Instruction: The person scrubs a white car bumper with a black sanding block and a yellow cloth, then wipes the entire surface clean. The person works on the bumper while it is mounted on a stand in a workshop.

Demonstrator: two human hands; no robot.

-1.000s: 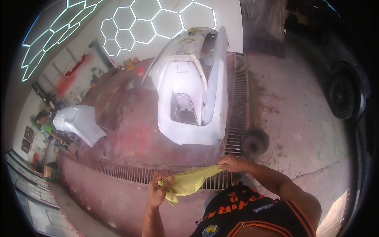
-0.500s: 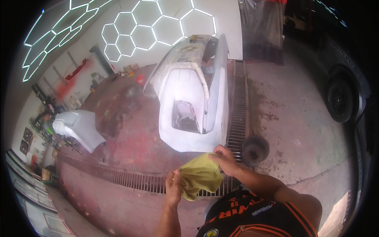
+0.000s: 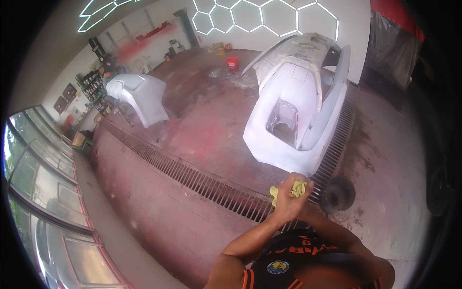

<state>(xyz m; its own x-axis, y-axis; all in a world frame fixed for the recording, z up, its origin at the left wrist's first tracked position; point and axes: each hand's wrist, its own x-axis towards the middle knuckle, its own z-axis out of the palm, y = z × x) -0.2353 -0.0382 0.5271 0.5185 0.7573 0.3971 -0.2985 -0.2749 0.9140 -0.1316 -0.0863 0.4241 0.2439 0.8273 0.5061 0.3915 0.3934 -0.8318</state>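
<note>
I'm panning left. Left hand (image 3: 287,198) and right hand (image 3: 304,203) meeting; cloth (image 3: 299,188), spread between them just before, now bunching. I'm judging it as gathering into compact wad. Left pinching cloth; right mostly hiding, can't tell grip. Cloth sitting between hands, near right.

Counting: two white parts, right (image 3: 274,149) and far left (image 3: 144,96); two grates (image 3: 192,179); one dark tub (image 3: 338,194), near right; one red bucket (image 3: 232,63), far; two hands; one cloth.
</note>
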